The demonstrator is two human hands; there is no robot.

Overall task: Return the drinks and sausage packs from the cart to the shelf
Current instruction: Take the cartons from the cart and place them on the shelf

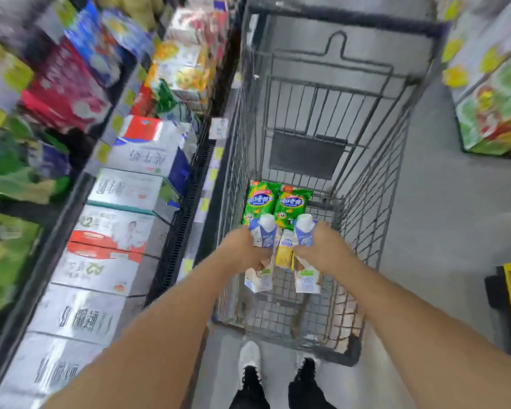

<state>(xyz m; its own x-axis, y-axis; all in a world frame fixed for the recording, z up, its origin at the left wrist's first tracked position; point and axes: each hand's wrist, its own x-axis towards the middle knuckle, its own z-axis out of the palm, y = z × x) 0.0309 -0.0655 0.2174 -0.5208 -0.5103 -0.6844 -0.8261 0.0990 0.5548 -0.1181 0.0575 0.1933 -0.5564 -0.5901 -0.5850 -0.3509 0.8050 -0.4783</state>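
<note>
A tall shelf [121, 184] packed with boxed cartons runs along the left, blurred in places. Just beside it stands a grey wire shopping cart [366, 202], seen from above by the person pushing it. In the cart's basket lie two green sausage packs [275, 202] and a yellow drink carton [283, 249], with two more cartons lower down. The left hand [248, 246] has its grip clamped on a blue-and-white drink carton [263, 231]; the right hand [319, 246] is clamped on a matching second carton [304, 231] — both held upright above the basket. To do this step well, lift both clear of the wire rim, then turn left and stand them upright on the shelf — keeping caps up.
</note>
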